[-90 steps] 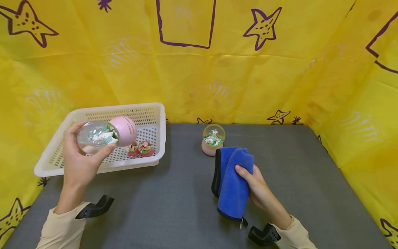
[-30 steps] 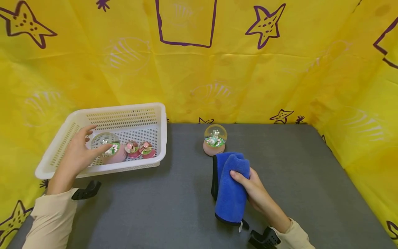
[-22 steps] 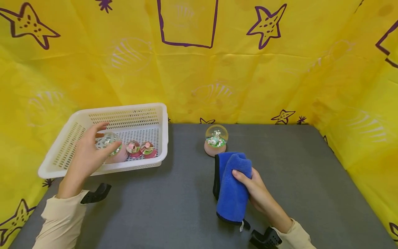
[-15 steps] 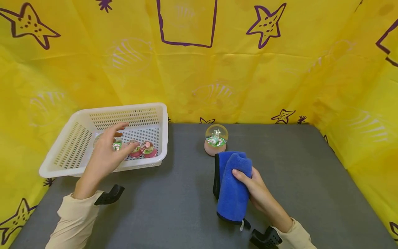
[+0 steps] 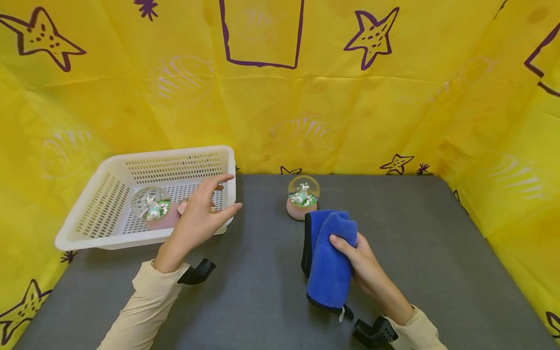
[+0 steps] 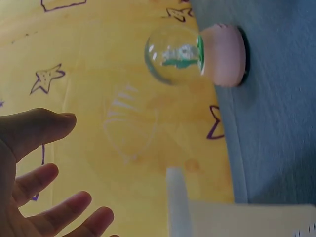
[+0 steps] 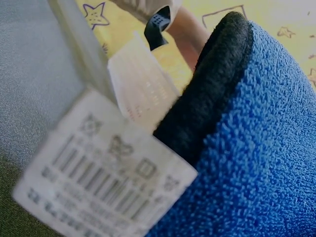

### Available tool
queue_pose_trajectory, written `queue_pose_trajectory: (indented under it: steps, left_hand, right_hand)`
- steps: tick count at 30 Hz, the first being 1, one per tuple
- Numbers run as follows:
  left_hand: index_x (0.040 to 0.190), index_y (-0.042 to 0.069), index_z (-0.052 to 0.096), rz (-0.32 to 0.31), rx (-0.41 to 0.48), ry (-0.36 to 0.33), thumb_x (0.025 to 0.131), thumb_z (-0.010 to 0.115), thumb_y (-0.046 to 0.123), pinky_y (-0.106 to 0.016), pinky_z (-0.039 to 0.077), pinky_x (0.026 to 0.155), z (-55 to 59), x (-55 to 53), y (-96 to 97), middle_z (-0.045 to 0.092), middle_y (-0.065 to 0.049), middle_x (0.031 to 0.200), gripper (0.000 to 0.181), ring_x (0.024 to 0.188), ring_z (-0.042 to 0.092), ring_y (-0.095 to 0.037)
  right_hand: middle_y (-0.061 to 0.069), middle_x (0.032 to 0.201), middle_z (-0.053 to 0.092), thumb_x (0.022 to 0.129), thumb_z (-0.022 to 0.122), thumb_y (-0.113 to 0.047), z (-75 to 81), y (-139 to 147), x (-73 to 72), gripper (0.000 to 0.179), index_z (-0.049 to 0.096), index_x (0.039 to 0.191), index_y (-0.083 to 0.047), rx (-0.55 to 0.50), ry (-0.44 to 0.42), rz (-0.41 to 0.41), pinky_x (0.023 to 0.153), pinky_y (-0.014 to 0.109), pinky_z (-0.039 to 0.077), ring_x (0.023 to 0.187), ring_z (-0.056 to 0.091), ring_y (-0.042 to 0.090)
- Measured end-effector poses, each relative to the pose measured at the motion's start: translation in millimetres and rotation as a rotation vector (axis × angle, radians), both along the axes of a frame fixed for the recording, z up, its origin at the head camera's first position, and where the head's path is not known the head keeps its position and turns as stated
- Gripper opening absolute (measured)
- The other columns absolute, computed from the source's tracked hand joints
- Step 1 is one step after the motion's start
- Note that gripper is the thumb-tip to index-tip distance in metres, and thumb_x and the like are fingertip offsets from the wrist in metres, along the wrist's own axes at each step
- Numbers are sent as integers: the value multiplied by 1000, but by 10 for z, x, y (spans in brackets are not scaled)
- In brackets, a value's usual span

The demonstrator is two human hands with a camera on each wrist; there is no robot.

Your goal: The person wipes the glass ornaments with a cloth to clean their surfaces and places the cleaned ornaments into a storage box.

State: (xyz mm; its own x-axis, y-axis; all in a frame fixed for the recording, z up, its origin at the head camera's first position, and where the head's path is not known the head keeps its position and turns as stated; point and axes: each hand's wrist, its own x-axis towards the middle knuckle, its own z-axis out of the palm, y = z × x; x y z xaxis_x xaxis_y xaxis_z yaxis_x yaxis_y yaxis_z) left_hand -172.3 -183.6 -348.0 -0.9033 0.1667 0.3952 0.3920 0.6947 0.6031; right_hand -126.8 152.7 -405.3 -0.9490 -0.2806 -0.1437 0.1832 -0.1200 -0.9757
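Note:
My left hand [image 5: 197,218] hangs over the right end of the white basket [image 5: 87,238], fingers and thumb spread apart with nothing between them. In the left wrist view its thumb and fingers [image 6: 64,210] are loosely bent. A snow globe [image 5: 302,198] with a pink base stands upright on the table, right of that hand. My right hand [image 5: 365,265] grips a folded blue towel [image 5: 328,267] with black edging, just in front of this globe. The towel and its white label [image 7: 108,173] fill much of the right wrist view. Another pink-based snow globe [image 5: 153,206] lies on its side in the basket.
Small pink globes [image 5: 181,206] in the basket are mostly hidden behind my left hand. The grey table [image 5: 245,291] meets a yellow patterned cloth [image 5: 262,107] at its back and sides.
My left hand lowered the large globe into the basket and let it go. It then moved right, across the basket to its right rim. The right hand still holds the towel, almost unmoved.

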Motion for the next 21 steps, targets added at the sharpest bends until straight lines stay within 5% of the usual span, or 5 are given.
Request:
queue_pose_trajectory:
  steps: [7,21]
  left_hand:
    - [136,8,53,-73,36,0,82,81,16,-48,46,91,-55,-54,252,59,-14,127,60,110,57,-32]
    - [142,7,45,-161,121,-200,86,77,18,-49,46,103,-360,-270,661,54,-17,134,65,120,55,-34]
  right_hand:
    - [-2,103,63,98,55,-22,10,24,-15,34,42,126,-5,6,-14,-3,80,35,57,91,67,14]
    - [-2,104,63,98,55,-22,49,72,-31,36,42,128,-5,10,-3,-29,81,35,57,91,67,15]
